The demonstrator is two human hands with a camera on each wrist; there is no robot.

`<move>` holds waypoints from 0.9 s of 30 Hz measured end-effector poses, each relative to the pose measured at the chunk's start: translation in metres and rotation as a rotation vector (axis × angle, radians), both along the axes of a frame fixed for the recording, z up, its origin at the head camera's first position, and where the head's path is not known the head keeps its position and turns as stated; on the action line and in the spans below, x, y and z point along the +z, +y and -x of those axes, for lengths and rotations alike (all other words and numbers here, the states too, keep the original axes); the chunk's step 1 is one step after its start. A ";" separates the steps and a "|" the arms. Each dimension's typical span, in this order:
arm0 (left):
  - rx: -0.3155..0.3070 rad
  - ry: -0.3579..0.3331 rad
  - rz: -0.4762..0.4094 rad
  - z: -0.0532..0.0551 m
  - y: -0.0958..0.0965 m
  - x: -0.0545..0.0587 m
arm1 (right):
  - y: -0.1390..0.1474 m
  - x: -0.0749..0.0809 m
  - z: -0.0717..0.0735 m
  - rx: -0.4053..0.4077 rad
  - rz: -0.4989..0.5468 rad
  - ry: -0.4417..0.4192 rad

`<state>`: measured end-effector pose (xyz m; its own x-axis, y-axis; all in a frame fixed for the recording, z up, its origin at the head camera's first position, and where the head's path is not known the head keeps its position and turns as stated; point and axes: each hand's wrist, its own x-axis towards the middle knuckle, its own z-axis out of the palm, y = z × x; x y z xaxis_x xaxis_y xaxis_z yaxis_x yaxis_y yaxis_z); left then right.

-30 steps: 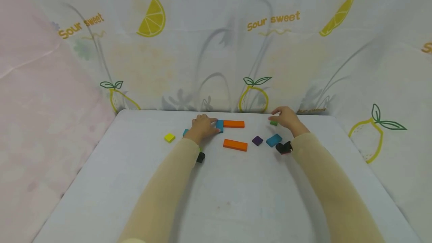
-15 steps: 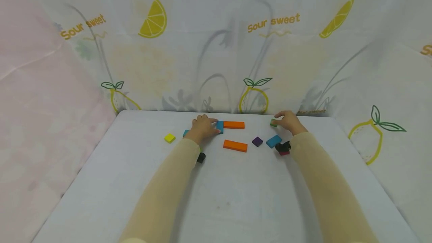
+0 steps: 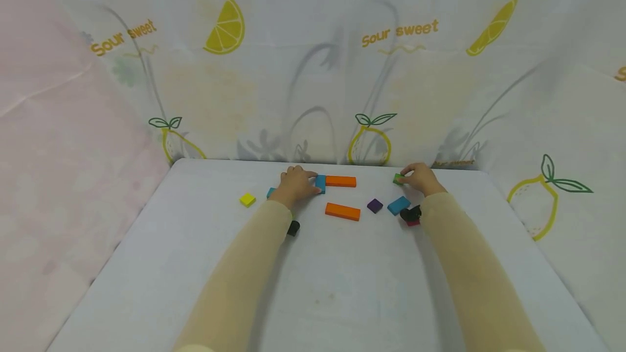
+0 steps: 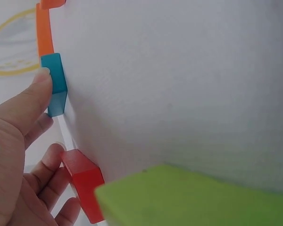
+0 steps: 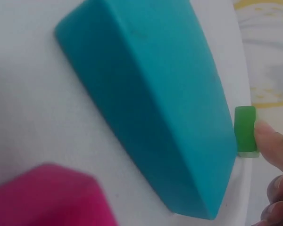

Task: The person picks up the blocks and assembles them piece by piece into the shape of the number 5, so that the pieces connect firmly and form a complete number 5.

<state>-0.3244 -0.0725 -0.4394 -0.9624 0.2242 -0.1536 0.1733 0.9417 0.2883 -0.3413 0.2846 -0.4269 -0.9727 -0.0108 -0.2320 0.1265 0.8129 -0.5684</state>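
Observation:
My left hand [image 3: 294, 184] pinches a blue block [image 4: 58, 77] between thumb and index finger, at the back of the table. That block touches the left end of an orange block [image 3: 340, 181]. In the left wrist view a red block [image 4: 87, 181] lies by the other fingers, one fingertip touching or very near it. Off to the right, my right hand [image 3: 422, 179] holds a small green block [image 5: 245, 129], thumb on its near face; the index finger is on its far side. A larger blue block [image 3: 399, 205] lies in front of the right hand.
Nearer the front lie a second orange block [image 3: 343, 212] and a purple block [image 3: 375, 206]. A yellow block [image 3: 248, 200] is at the left. A pink block [image 5: 52, 197] and a light green block [image 4: 193, 197] sit close under the wrists. A patterned cloth [image 3: 293, 80] hangs behind the table.
My right hand has lowered slightly and its thumb and index finger have closed on the green block. The left hand stays at the blue block.

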 end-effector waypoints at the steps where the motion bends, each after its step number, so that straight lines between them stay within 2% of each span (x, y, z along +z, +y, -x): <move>1: -0.001 0.002 0.004 0.000 0.000 0.000 | 0.000 0.000 0.000 0.000 0.001 0.002; 9: -0.001 0.001 0.016 -0.001 0.001 0.002 | -0.001 -0.001 0.000 0.003 0.013 0.003; 14: -0.002 0.002 0.022 -0.001 0.000 0.002 | -0.005 -0.003 0.004 0.036 0.004 0.010; 22: 0.008 -0.004 0.020 0.001 0.000 0.000 | -0.021 -0.007 0.012 0.086 -0.016 0.040; 27: 0.011 -0.008 0.017 0.001 0.001 -0.001 | -0.034 -0.006 0.012 0.103 -0.020 0.040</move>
